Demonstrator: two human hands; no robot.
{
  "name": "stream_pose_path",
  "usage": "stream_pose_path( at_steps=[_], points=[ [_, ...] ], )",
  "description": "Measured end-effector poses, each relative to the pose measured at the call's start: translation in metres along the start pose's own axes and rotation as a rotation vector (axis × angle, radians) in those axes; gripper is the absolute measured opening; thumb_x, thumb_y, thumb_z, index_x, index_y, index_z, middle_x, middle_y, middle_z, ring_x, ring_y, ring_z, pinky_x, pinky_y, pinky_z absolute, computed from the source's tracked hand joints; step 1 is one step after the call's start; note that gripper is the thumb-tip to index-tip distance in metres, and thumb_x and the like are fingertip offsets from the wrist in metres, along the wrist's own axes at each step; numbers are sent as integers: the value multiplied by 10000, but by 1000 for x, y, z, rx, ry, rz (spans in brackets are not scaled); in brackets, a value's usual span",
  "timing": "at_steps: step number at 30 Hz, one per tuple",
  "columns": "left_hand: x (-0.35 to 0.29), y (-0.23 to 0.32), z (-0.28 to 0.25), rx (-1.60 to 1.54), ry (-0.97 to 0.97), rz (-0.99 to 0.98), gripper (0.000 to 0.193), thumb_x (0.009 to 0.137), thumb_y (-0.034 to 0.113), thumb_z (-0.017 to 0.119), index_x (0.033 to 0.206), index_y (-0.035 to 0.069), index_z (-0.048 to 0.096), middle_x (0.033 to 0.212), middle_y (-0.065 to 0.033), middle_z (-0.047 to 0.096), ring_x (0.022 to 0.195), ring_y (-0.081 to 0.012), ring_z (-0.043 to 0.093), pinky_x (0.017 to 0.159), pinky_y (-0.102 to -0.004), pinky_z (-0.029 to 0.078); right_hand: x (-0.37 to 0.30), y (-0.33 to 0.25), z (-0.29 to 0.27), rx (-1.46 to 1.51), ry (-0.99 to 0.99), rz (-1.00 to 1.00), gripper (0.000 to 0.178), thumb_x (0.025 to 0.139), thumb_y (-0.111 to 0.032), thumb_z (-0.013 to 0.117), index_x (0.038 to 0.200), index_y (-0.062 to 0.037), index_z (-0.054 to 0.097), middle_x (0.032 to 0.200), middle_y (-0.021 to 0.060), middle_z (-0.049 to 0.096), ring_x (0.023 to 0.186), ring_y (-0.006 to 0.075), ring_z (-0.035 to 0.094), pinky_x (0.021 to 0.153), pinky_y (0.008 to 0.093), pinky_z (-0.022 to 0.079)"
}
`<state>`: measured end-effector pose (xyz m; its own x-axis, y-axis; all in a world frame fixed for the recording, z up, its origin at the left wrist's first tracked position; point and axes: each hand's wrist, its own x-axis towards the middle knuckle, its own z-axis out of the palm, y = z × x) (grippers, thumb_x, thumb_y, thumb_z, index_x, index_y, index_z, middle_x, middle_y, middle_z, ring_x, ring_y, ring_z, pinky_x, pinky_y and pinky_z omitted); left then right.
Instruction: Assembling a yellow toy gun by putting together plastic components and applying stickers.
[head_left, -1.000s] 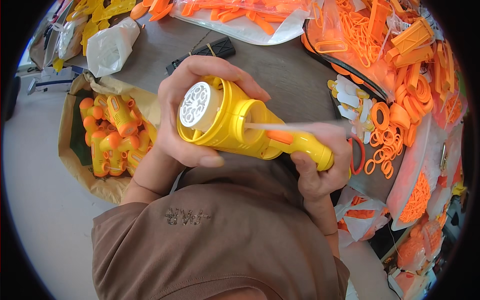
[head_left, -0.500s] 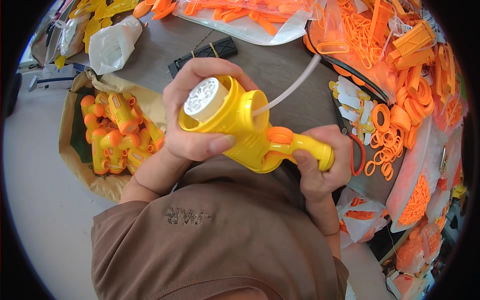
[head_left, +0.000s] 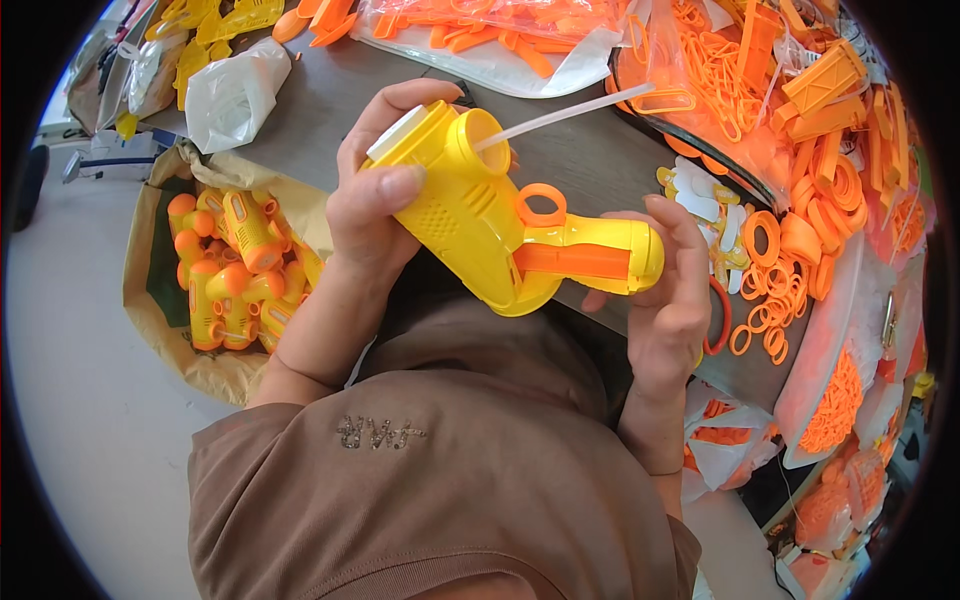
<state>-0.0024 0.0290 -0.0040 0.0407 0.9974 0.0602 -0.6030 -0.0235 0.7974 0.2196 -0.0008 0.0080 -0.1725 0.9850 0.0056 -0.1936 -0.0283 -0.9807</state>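
Note:
A yellow toy gun [head_left: 470, 225] is tilted between my hands above my lap. My left hand [head_left: 375, 195] grips its wide end, thumb on the near side, where the edge of a white round insert [head_left: 398, 133] shows. A clear whitish tube [head_left: 570, 115] sticks out of the round socket beside that end. An orange ring [head_left: 541, 205] stands up near the handle, and an orange strip [head_left: 575, 262] runs along the handle's opening. My right hand [head_left: 675, 290] cradles the handle's end, fingers behind it and thumb partly hidden underneath.
At left, a brown paper bag [head_left: 150, 315] holds several finished-looking yellow and orange toy guns. Orange rings [head_left: 770, 285] and white pieces [head_left: 695, 195] lie on the grey table at right, by red-handled scissors [head_left: 718, 318]. Bags of orange parts [head_left: 725, 75] crowd the far right; a white bag [head_left: 235, 95] stands at far left.
The toy gun has turned, so its side and the handle's orange strip face up and the white insert shows only edge-on. My right hand's grip on the handle has loosened.

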Motion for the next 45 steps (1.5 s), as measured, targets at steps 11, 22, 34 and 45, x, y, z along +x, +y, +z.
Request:
stream_pose_path(
  at_steps=[11, 22, 34, 45],
  points=[
    [-4, -4, 12, 112, 107, -158, 695, 593, 397, 627, 1129, -26, 499, 938, -184, 583, 760, -329, 636, 671, -407, 548, -15, 16, -5, -502, -17, -404, 525, 913, -423, 433, 1060, 69, 544, 868, 126, 586, 740, 166, 548, 683, 275, 438],
    [-14, -36, 1, -225, -125, -277, 906, 620, 374, 791, 1330, 4, 366, 1160, -185, 538, 1031, -316, 594, 886, -433, 511, -24, 34, -4, -413, 59, -333, 584, 967, -471, 359, 1143, 71, 487, 965, 134, 569, 818, 155, 552, 723, 262, 442],
    [-21, -30, 13, -64, 37, -243, 740, 628, 292, 723, 1238, -24, 450, 1047, -170, 588, 918, -266, 622, 810, -379, 527, -18, 28, -6, -254, 9, -144, 527, 973, -443, 356, 1083, 39, 537, 838, 70, 616, 707, 99, 546, 636, 221, 426],
    [-9, -28, 3, -102, 92, -165, 664, 696, 250, 691, 1240, -48, 452, 1084, -178, 589, 961, -252, 612, 860, -370, 512, 55, 2, -98, -1330, 251, -323, 154, 860, -121, 609, 979, -31, 651, 792, 75, 585, 682, 210, 581, 623, 315, 449]
  ],
)
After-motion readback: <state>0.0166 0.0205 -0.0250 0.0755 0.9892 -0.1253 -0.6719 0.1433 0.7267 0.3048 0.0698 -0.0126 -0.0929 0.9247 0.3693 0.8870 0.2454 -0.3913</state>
